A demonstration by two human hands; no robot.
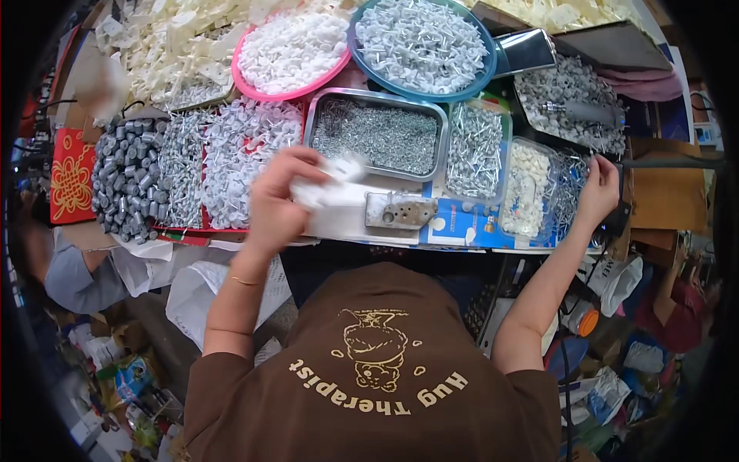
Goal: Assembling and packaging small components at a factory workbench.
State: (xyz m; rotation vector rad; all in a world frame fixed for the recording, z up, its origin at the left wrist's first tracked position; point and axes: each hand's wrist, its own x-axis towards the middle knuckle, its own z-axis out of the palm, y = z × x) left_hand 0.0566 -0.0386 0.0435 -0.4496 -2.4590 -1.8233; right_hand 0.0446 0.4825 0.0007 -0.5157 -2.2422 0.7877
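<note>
My left hand [283, 202] is raised over the left-middle of the table, its fingers closed on a white plastic part [342, 168] smeared by motion. In front of it is a small metal block with holes [402, 212]. My right hand [600, 190] is at the far right, thumb and fingers pinched together. Whatever sits in that pinch is too small to name. Beside that hand lie thin metal pieces [568, 189] in a clear tray. Just beyond its fingertips is a black bin of grey-white parts [566, 83], with a grey cylindrical tool [591, 114] across it.
A steel tray [444, 146] of tiny metal pieces stands mid-table. Behind it are a pink-rimmed basin [237, 69] and a teal basin [493, 65] of white parts. Grey cylinders [129, 173] are piled at left, and cream pieces [526, 185] fill a clear tray. Other people sit at both sides.
</note>
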